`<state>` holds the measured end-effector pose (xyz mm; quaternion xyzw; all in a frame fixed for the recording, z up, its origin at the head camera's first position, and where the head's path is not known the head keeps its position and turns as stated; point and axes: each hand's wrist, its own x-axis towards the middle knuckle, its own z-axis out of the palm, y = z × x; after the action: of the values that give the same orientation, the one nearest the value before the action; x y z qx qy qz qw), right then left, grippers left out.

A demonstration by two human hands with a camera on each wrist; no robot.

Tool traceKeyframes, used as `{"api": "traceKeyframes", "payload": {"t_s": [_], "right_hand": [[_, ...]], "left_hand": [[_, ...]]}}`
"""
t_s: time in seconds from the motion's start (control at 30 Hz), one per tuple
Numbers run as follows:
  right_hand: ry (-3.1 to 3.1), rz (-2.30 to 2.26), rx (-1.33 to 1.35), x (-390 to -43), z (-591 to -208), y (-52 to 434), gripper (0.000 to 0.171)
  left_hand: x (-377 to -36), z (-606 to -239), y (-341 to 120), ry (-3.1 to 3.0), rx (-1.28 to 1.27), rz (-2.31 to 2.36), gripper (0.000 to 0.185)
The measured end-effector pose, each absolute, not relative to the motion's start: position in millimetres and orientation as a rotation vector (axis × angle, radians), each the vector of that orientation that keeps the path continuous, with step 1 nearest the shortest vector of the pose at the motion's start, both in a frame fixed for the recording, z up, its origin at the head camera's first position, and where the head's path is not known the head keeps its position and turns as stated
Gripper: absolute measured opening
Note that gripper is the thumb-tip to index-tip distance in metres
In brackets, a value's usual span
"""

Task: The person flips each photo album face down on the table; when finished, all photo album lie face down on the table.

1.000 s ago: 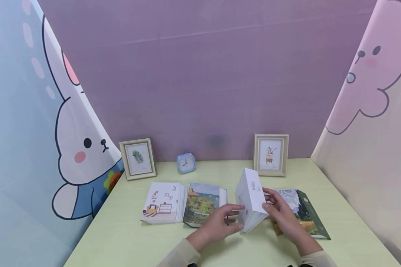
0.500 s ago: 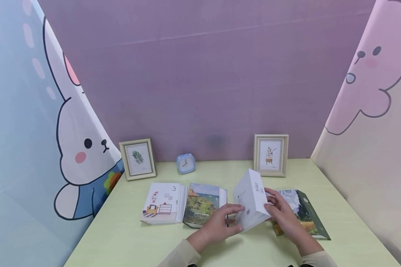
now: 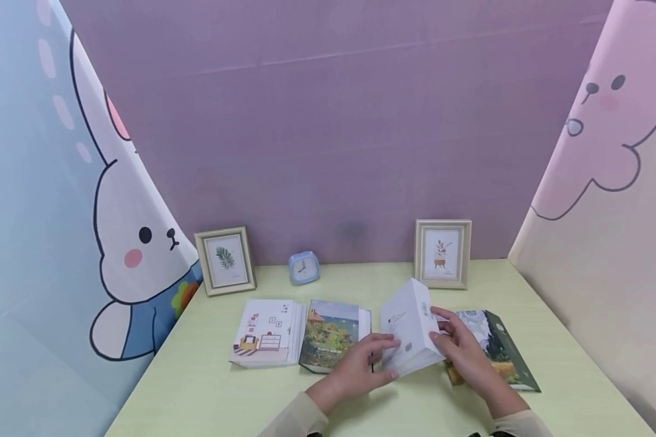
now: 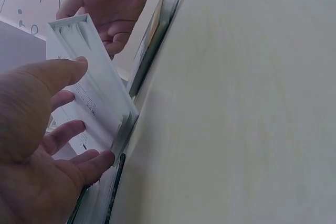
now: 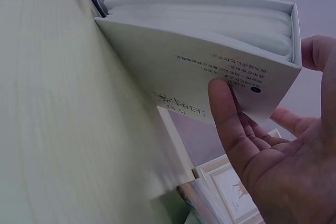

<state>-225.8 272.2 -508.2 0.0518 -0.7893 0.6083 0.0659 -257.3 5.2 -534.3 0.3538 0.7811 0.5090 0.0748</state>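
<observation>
A thick white photo album (image 3: 407,328) stands tilted between my hands, its spine turned up and to the right. Small print and a square code mark its left cover. My right hand (image 3: 467,355) grips the spine side, with the thumb on one cover in the right wrist view. My left hand (image 3: 358,367) touches the opposite side with loosely spread fingers; its thumb (image 4: 65,72) lies near the page edges in the left wrist view. Just left lies a photo album with a seaside painting (image 3: 328,334). Partly behind my right hand is a dark green album with a painted cover (image 3: 505,346).
Another white album with a room drawing (image 3: 265,334) lies at the left of the pale green table (image 3: 197,382). Along the back stand a leaf picture frame (image 3: 226,261), a blue clock (image 3: 304,267) and a plant picture frame (image 3: 443,254). A purple backdrop (image 3: 328,133) rises behind.
The white album has turned, so its spine has swung right and its printed left cover faces the head camera more. Both hands have hardly moved.
</observation>
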Motion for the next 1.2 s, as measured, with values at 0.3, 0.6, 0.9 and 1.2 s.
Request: {"api": "traceKeyframes", "payload": {"t_s": [0.3, 0.6, 0.9, 1.2], "right_hand": [[-2.432, 1.782, 0.143, -224.9, -503.8, 273.7, 0.056], [-2.463, 1.726, 0.11, -226.3, -504.8, 275.2, 0.056], [-2.531, 1.673, 0.038, -228.9, -507.7, 278.3, 0.057], [-2.493, 1.606, 0.037, -229.7, -507.6, 279.7, 0.047]], "left_hand": [[-257.0, -533.7, 6.2, 2.336, 1.076, 1.5, 0.055], [-255.0, -533.4, 7.8, 2.32, 1.069, 1.516, 0.056], [-252.5, -532.2, 8.2, 2.341, 1.045, 1.526, 0.053], [-252.8, -533.1, 8.6, 2.369, 1.017, 1.506, 0.052]]}}
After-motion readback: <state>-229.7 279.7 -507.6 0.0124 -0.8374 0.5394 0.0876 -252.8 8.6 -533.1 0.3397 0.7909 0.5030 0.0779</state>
